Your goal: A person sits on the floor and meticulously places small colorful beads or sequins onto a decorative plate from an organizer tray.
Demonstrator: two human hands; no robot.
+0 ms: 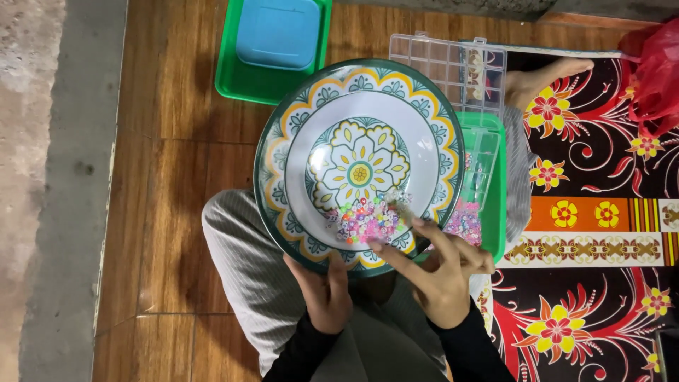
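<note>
A round patterned plate (297,141) with a green rim and a yellow flower centre is tilted toward me over my lap. My left hand (324,291) grips its near edge from below. A heap of small coloured beads (366,221), mostly pink, lies at the plate's low near side. My right hand (437,267) reaches into that heap with its fingertips spread on the beads; whether it pinches one I cannot tell.
A green tray (233,81) holding a blue lidded box (277,32) sits on the wood floor behind the plate. A clear compartment box (453,67) and another green tray (495,212) with beads lie to the right. A floral mat (601,212), a foot (544,78) and red plastic (658,71) are at right.
</note>
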